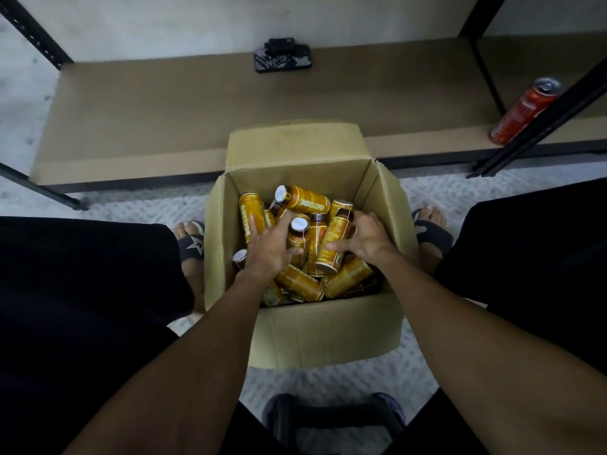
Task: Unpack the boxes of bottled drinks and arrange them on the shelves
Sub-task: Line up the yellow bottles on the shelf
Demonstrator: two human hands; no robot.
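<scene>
An open cardboard box stands on the floor between my feet, filled with several yellow bottles lying jumbled. My left hand is inside the box, its fingers curled round a yellow bottle with a white-topped brown cap. My right hand grips another yellow bottle that lies tilted with its base toward me. A low brown shelf board runs across just behind the box.
A red can stands at the shelf's right end beside a black upright post. A dark phone-like object lies at the shelf's back. My sandalled feet flank the box on patterned metal flooring. A dark stool edge sits below me.
</scene>
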